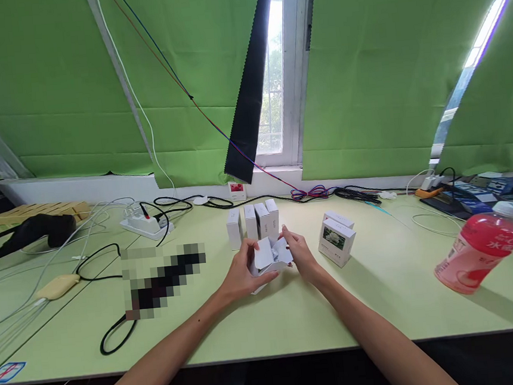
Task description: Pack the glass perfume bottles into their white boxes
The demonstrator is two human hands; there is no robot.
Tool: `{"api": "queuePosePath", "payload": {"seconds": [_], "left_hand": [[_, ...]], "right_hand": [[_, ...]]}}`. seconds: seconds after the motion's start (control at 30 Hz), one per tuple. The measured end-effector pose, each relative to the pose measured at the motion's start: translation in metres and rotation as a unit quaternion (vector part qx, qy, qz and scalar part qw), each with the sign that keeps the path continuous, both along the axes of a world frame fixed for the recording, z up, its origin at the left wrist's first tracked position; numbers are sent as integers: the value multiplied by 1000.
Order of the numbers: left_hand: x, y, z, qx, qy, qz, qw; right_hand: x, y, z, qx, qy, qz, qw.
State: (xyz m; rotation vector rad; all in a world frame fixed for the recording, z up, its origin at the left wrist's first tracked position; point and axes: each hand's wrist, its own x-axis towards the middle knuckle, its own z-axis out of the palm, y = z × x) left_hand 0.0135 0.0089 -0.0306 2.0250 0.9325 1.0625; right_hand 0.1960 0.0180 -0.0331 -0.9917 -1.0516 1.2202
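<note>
A small white carton (264,253) with its top flaps raised is in front of me, tilted toward me. My left hand (244,270) grips its left side, thumb along the near face. At its right edge, the fingers of my right hand (301,254) are closed on a flap. Something pale and shiny, too small to make out, shows inside the opening. Just behind stand several closed white cartons (234,229) in a loose row. To the right of my right hand are two more, the nearer carton (336,242) bearing a picture of a white flower.
A pink drink bottle (479,249) stands at the right. A power strip (146,223), black cables (215,203) and a yellow adapter (58,288) lie at the left and back. A pixelated dark object (165,281) lies left of my hands. Green blinds (188,132) hang behind the table.
</note>
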Motion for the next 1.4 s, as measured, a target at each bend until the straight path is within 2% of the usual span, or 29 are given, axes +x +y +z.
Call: {"api": "queuePosePath", "payload": {"seconds": [0.2, 0.37, 0.5, 0.7, 0.87, 1.1, 1.23, 1.4], "left_hand": [[0, -1, 0, -18, -27, -8, 999], [0, 2, -3, -23, -51, -19, 998], [0, 4, -3, -42, -77, -47, 995], [1, 4, 2, -88, -86, -40, 992], [-1, 7, 4, -118, -84, -34, 989], [-6, 17, 3, -93, -68, -34, 993], [-8, 21, 2, -61, -79, -45, 994], [-10, 24, 2, -33, -82, -20, 996]], "right_hand": [[1, 0, 1, -26, 34, 38, 998], [3, 2, -3, -13, 32, 90, 995], [3, 3, -5, -24, 8, 125, 992], [4, 5, -9, -20, 28, 188, 982], [3, -1, -3, -1, 1, 155, 988], [5, 3, -9, 40, -65, 61, 995], [6, 1, -8, 73, -143, -2, 987], [5, -8, 2, 116, -194, -52, 973]]}}
